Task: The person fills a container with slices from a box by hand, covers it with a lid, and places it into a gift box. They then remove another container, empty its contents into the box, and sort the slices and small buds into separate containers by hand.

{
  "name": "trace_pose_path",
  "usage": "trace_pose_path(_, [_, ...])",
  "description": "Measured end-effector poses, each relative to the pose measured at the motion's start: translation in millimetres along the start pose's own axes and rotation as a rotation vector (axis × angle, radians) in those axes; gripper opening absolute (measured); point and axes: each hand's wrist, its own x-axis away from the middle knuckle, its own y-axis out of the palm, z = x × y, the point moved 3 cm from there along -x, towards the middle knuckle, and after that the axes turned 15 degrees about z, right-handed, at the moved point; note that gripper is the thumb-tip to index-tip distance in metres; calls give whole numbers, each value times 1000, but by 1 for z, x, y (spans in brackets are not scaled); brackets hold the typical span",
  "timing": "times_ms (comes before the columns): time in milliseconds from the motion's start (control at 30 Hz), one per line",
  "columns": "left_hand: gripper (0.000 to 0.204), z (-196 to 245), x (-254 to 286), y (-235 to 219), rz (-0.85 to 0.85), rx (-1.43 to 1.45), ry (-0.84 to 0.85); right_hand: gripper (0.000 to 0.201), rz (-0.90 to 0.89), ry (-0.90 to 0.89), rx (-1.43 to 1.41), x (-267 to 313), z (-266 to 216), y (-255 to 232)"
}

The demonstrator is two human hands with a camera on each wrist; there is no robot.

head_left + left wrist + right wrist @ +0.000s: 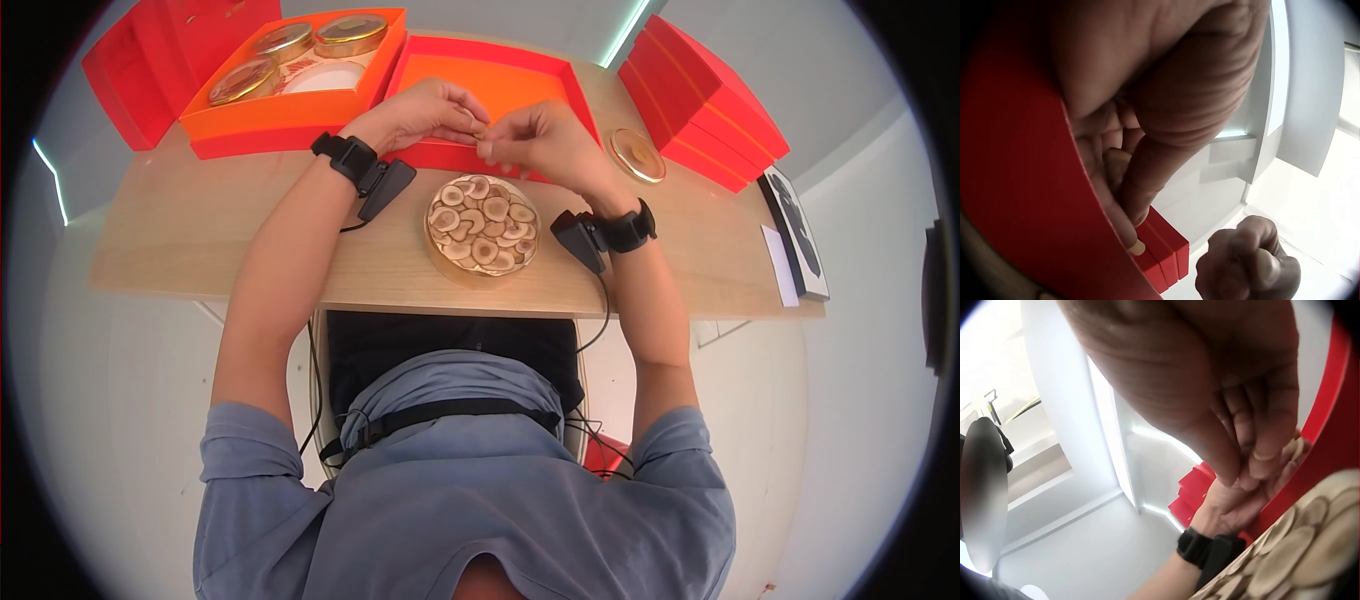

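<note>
A round container (482, 228) packed to the top with brown-rimmed pale slices stands near the table's front edge; part of its slices (1285, 550) shows in the right wrist view. Beyond it, my left hand (432, 112) is curled around a few loose slices (1297, 449), held over the front of the open red box (450, 155). My right hand (548, 143) meets it fingertip to fingertip, thumb and fingers drawn together. A small brownish piece (480, 133) shows where the fingertips come together; whether my right fingers grip it cannot be made out.
An orange-lined box (255, 118) at the back left holds several gold-lidded tins (350, 32) and a white round (325, 78). A gold-rimmed lid (637, 156) lies to the right, beside stacked red boxes (695, 105). A black-and-white flat item (797, 235) is at the right edge.
</note>
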Motion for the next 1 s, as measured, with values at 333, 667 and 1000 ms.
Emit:
trace_pose_path(333, [23,8,3,5,-28,-63,105,29,277,-73,-32,-22,34,-5])
trace_pose_path(667, [31,6,3,3,31,-30,72,15,15,25,-123,-9,14,-19])
trace_pose_path(1000, [35,8,3,5,30,-103,103,16,-228,53,20,0,9,-9])
